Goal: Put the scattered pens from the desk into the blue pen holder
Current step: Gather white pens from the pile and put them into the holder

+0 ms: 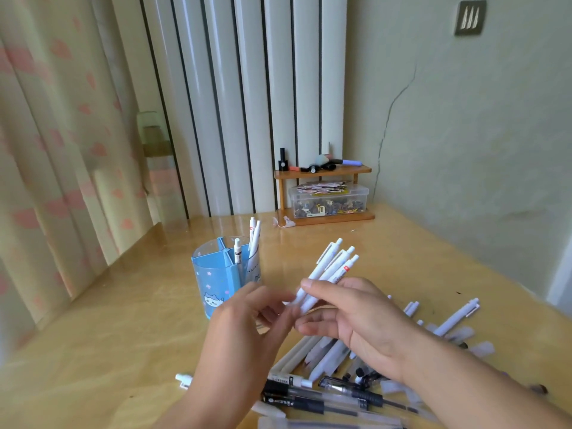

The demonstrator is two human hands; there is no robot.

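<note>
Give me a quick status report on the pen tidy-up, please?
Right hand grips a bundle of white pens; left hand at its lower end. Blue pen holder has three pens. Many pens left on desk. Path clear.

bare desk (108, 351) left of holder (216, 283), pen pile (340, 376) crowding right

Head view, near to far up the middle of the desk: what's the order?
Black pens at the near edge → right hand gripping a bunch of white pens → blue pen holder → clear storage box on the wooden shelf → radiator.
</note>
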